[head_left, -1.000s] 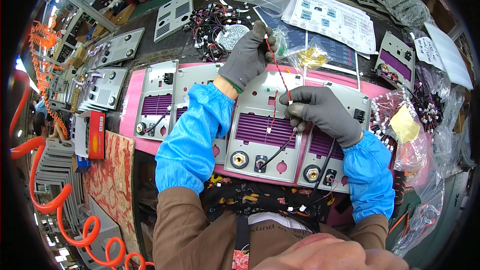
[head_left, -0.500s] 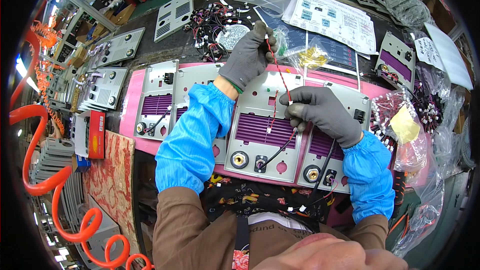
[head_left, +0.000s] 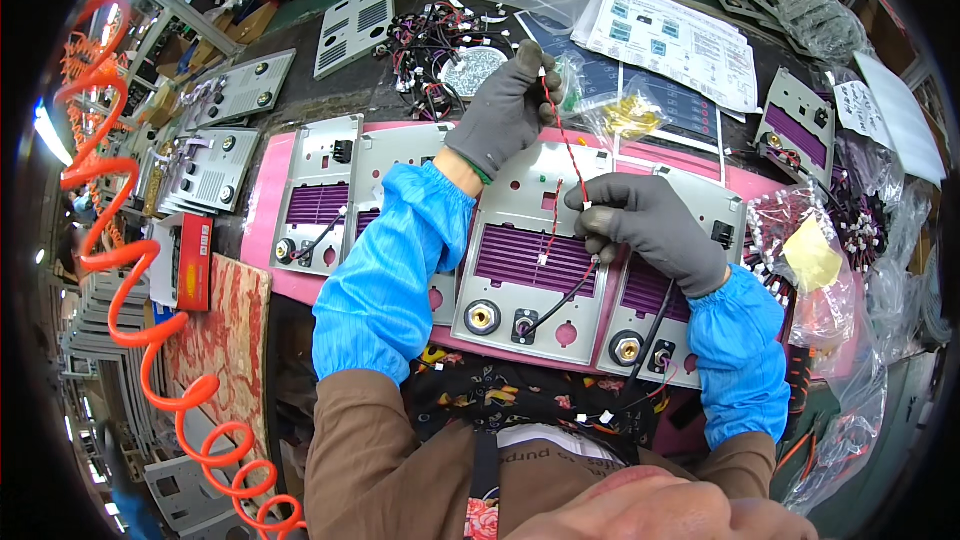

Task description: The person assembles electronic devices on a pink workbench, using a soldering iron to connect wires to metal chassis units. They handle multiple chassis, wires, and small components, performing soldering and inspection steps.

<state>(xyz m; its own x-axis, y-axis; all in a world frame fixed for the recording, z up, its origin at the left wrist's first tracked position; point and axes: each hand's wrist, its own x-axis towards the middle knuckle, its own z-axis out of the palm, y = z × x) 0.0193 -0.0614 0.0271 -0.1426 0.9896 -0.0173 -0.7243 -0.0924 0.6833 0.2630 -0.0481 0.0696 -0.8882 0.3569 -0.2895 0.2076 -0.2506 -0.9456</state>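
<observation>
Head view: left grey-gloved hand and right grey-gloved hand pinched a red-black twisted wire over a grey slatted metal panel; step looked like wire-straightening, next move probably needing steady grip.

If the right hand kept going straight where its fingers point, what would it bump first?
The right hand would probably meet the short red wire just to its left, though depth is unclear: it might pass above, over the panel.

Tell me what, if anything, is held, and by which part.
A red-black twisted cable: left hand at its upper end, right hand at the lower end.
</observation>
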